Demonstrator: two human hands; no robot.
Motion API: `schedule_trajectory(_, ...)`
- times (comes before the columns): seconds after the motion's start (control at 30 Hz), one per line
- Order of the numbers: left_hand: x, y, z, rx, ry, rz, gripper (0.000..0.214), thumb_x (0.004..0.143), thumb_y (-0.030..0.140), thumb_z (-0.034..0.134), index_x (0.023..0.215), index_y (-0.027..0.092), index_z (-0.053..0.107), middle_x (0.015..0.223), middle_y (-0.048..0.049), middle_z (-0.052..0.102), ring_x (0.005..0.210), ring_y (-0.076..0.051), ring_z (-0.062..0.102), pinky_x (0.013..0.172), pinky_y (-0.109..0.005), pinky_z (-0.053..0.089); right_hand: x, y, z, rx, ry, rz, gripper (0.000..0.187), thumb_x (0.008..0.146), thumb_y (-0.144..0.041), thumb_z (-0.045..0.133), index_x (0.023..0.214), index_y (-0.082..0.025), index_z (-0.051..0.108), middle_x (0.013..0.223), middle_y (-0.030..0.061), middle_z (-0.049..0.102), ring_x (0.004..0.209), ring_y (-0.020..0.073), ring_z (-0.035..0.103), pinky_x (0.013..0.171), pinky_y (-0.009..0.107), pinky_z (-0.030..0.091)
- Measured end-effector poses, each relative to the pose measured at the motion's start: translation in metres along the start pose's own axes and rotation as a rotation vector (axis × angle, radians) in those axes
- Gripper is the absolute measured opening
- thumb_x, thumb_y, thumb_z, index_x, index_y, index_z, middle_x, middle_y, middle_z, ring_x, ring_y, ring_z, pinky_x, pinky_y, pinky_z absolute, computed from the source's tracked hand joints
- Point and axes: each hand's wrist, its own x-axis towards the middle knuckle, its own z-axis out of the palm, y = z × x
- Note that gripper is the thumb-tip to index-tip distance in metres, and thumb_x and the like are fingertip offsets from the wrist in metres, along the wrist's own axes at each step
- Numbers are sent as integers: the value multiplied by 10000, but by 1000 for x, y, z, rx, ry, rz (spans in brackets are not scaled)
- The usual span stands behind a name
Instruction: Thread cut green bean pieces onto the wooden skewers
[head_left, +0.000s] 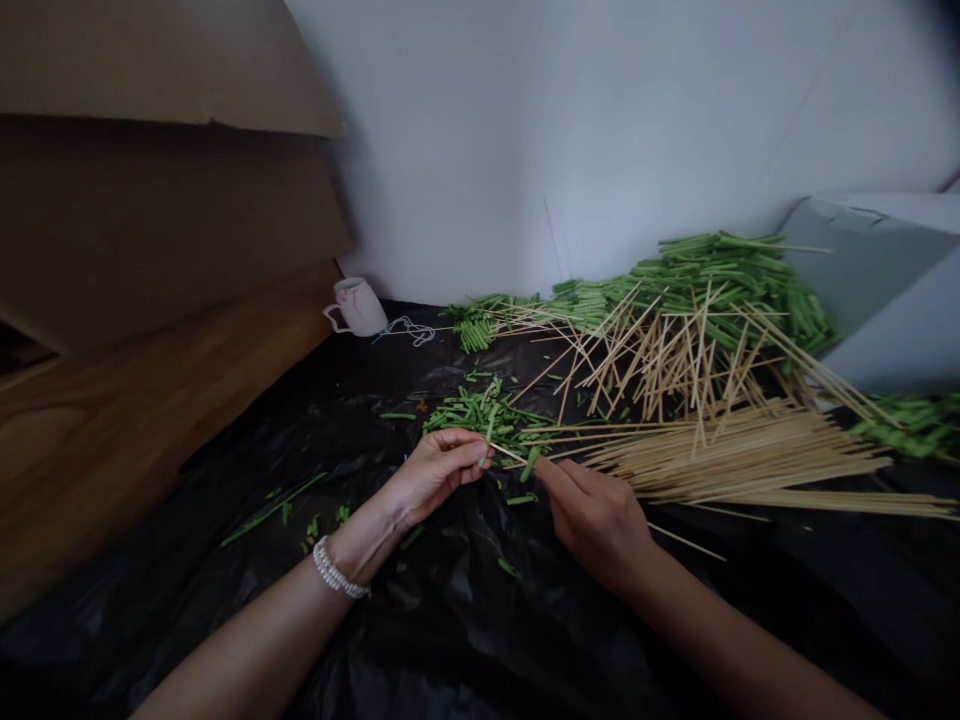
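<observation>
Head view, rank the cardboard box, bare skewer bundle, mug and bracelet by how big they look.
1. Box
2. Skewer bundle
3. Mug and bracelet: they look alike, and the bracelet is nearer the camera, so unranked.

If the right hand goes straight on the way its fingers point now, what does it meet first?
Probably the short green piece just ahead of the right hand; beyond it comes the left hand. Depth is unclear.

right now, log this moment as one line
right hand: grips thin bamboo skewer | left hand: pinches short green stalk piece at its tip | surface: black plastic sheet
</observation>
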Motion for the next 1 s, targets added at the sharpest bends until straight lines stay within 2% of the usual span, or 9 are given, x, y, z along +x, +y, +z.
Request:
schedule_trajectory(0.1, -2, -2, 3, 19, -6, 4, 266, 544, 252, 900, 706, 132, 726, 676, -11, 691, 619, -87, 620, 635, -204, 490, 0, -2, 1, 7, 6, 0, 273, 927, -97, 415, 1028, -122, 667, 675, 3, 590, 551, 125, 519, 562, 281, 336)
schedule_trajectory(0.23, -4, -12, 11, 126, -121, 6, 246, 580, 275, 882, 717, 124, 745, 652, -27, 692, 595, -78, 602, 583, -175, 450, 1, -7, 2, 25, 15, -29, 275, 929, -94, 405, 1014, -122, 665, 645, -4, 572, 534, 128, 505, 555, 281, 335)
schedule_trajectory(0.37, -5, -15, 15, 176, -163, 39, 239, 611, 291, 865, 763, 139, 759, 684, -28, 701, 638, -89, 616, 636, -190, 473, 3, -7, 0, 22, 18, -43, 265, 935, -106, 409, 997, -121, 666, 653, 0, 579, 540, 126, 507, 564, 279, 338)
schedule_trajectory(0.5, -2, 3, 1, 214, -35, 166, 279, 662, 357, 829, 820, 139, 755, 785, -50, 724, 704, -113, 637, 698, -224, 500, 3, 4, -2, -41, 64, -20, 265, 930, -113, 429, 1062, -113, 658, 679, 7, 603, 569, 128, 519, 576, 283, 326)
schedule_trajectory(0.6, 4, 19, -17, 283, 168, 419, 269, 736, 388, 765, 853, 147, 738, 784, -36, 711, 700, -109, 621, 685, -221, 489, 2, 11, -2, -105, 62, 20, 246, 929, -145, 454, 1052, -138, 667, 666, 3, 594, 575, 133, 518, 574, 292, 307)
schedule_trajectory(0.7, 10, 22, -31, 563, 305, 575, 230, 777, 339, 724, 908, 150, 722, 796, -42, 710, 717, -137, 623, 703, -258, 487, 1, 12, 0, -108, 38, 26, 229, 927, -157, 466, 1017, -154, 677, 658, -3, 589, 559, 128, 506, 577, 292, 298)
schedule_trajectory(0.8, 15, 16, -37, 929, 298, 672, 126, 812, 236, 665, 897, 163, 722, 881, -60, 717, 813, -180, 637, 776, -312, 484, 1, 11, 1, -89, 23, 29, 219, 923, -148, 475, 990, -164, 682, 655, -5, 588, 562, 125, 508, 578, 290, 295)
schedule_trajectory(0.9, 16, 11, -40, 1286, 275, 748, 145, 825, 155, 619, 916, 191, 725, 918, -57, 709, 890, -208, 618, 857, -361, 459, 2, 9, 0, -92, 23, 38, 214, 922, -157, 481, 982, -170, 686, 648, -5, 582, 564, 128, 511, 581, 290, 297)
schedule_trajectory(1.0, 17, 9, -44, 1501, 285, 755, 170, 836, 162, 611, 959, 202, 720, 933, -64, 699, 930, -232, 585, 877, -384, 444, 2, 9, 0, -85, 18, 44, 212, 923, -161, 479, 955, -176, 688, 640, -7, 580, 557, 125, 509, 580, 291, 301)
